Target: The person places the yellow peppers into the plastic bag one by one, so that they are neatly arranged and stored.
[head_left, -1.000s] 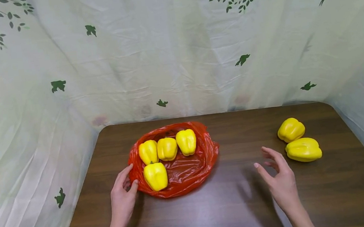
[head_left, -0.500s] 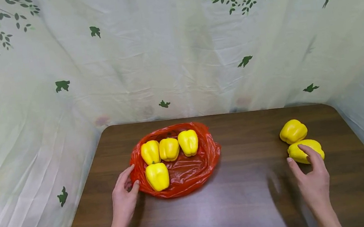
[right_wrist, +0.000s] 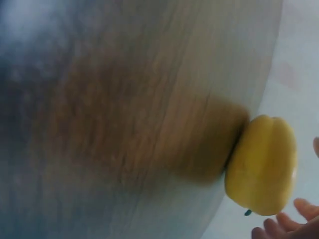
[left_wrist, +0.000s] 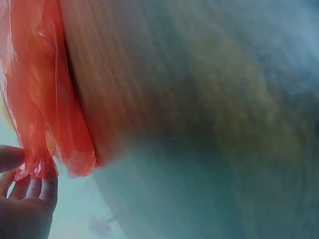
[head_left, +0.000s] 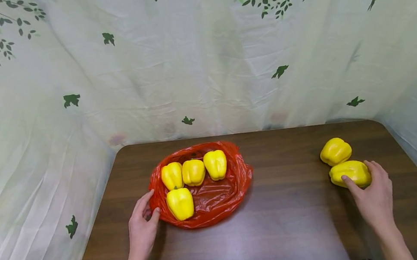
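A red plastic bag point(head_left: 216, 196) lies spread open on the left of the table, its rim rolled outward. Several yellow bell peppers point(head_left: 180, 203) rest inside it. My left hand point(head_left: 142, 227) pinches the bag's left rim between thumb and fingers, as the left wrist view also shows. At the right, a yellow bell pepper point(head_left: 348, 173) lies on its side, with my right hand point(head_left: 377, 200) spread around its near side and right end. In the right wrist view, the thumb and fingers stand apart from that pepper point(right_wrist: 264, 164).
Just behind the pepper at my right hand lies another yellow bell pepper point(head_left: 335, 151). The brown wooden table point(head_left: 282, 225) ends at the back against a pale curtain point(head_left: 200, 61) printed with leaves. More curtain hangs at both sides.
My right hand has moved right, from the middle of the table to the nearer loose pepper. My left hand stays at the bag's rim, and the peppers in the bag have not moved.
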`<control>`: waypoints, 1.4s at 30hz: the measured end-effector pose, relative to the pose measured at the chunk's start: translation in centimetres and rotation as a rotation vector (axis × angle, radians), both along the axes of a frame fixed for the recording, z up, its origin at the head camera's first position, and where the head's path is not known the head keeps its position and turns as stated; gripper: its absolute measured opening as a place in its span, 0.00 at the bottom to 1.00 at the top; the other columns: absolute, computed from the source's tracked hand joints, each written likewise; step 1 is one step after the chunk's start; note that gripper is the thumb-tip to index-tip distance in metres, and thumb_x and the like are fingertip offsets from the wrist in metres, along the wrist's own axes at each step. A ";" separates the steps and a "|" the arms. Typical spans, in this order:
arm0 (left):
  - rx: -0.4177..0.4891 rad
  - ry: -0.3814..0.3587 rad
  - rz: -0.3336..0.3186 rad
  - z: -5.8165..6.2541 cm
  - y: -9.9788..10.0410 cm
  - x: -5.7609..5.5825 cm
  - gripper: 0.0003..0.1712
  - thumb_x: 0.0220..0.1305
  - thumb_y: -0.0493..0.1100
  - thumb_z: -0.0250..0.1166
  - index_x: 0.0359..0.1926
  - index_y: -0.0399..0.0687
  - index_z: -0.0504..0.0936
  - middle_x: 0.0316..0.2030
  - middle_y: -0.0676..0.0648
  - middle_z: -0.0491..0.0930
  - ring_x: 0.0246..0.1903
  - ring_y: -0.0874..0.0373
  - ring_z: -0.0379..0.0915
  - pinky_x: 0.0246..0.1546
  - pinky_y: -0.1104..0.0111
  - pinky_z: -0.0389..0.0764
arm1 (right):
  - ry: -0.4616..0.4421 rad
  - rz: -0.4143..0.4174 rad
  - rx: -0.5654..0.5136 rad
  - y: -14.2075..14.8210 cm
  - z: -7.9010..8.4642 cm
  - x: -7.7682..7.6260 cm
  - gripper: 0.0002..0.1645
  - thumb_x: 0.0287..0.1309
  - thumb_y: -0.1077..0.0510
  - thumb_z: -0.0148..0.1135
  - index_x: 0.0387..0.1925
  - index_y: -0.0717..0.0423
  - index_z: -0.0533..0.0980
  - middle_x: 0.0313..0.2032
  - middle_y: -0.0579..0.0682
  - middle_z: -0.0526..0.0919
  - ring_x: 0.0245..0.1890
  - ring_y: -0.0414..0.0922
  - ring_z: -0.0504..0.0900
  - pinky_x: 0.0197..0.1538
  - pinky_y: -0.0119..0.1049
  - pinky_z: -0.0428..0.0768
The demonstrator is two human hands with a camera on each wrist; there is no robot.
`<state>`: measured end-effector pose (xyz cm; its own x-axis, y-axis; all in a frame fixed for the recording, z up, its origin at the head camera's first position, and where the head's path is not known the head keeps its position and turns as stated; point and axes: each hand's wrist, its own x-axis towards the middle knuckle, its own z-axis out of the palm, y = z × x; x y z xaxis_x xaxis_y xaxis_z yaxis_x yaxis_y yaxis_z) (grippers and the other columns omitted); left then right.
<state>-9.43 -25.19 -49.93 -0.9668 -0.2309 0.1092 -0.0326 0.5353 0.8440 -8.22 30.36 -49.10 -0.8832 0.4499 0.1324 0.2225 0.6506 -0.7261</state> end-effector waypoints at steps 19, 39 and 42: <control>0.025 0.005 -0.007 -0.4 0.1 0.1 0.31 0.63 0.27 0.63 0.66 0.49 0.73 0.61 0.47 0.71 0.50 0.54 0.73 0.48 0.86 0.68 | -0.245 -0.065 -0.168 1.5 -1.0 -1.7 0.57 0.63 0.34 0.56 0.75 0.66 0.45 0.70 0.71 0.55 0.63 0.68 0.60 0.61 0.66 0.61; 0.022 0.012 -0.009 -0.7 -0.1 0.1 0.31 0.63 0.27 0.63 0.66 0.49 0.73 0.61 0.47 0.71 0.49 0.54 0.73 0.47 0.86 0.69 | -0.195 -0.063 -0.200 0.6 -1.5 -0.9 0.52 0.63 0.38 0.59 0.75 0.62 0.51 0.70 0.68 0.58 0.65 0.64 0.60 0.63 0.61 0.59; 0.023 0.009 -0.008 -0.7 -0.2 0.0 0.31 0.63 0.28 0.63 0.66 0.49 0.73 0.61 0.47 0.71 0.48 0.54 0.73 0.47 0.85 0.69 | -0.197 -0.049 -0.208 0.1 -1.5 -0.7 0.51 0.64 0.39 0.59 0.75 0.62 0.51 0.70 0.68 0.58 0.65 0.64 0.60 0.63 0.61 0.59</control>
<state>-9.38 -25.34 -50.66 -0.9677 -0.2257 0.1124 -0.0209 0.5160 0.8563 -8.94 30.50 -50.64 -0.8594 0.4921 -0.1388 0.3997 0.4774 -0.7825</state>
